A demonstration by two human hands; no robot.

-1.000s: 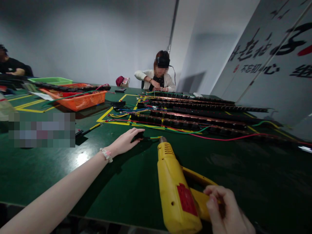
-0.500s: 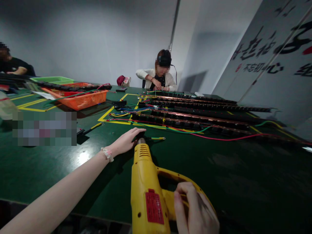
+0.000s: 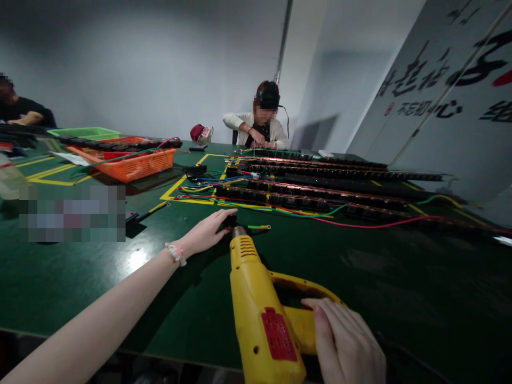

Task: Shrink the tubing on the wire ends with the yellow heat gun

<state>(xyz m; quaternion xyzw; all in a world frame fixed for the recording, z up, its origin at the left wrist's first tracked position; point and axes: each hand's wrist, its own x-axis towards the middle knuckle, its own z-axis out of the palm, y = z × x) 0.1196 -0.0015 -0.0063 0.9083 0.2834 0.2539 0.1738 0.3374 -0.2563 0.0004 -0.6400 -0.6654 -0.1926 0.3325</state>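
My right hand [image 3: 348,341] is wrapped round the handle of a yellow heat gun [image 3: 260,298], which has a red label. The gun's metal nozzle points away from me, close to the fingertips of my left hand [image 3: 206,232]. That hand, with a floral band at its wrist, grips a small black part [image 3: 229,220] low over the table; the fingers hide much of it. From beside the nozzle a short yellow-green wire [image 3: 259,227] with a ring terminal sticks out to the right. Left of my hand lies a similar black part with a yellow-green wire [image 3: 154,208].
Long black strips with copper bars [image 3: 320,197] and coloured wires lie across the green table [image 3: 180,320]. An orange basket [image 3: 140,166] and a green tray [image 3: 86,133] stand at left. A co-worker [image 3: 262,120] sits opposite; another person [image 3: 24,109] sits far left.
The heat gun and my right hand have shifted to the right, and the nozzle has moved slightly right of my left fingertips. My left hand has barely moved.
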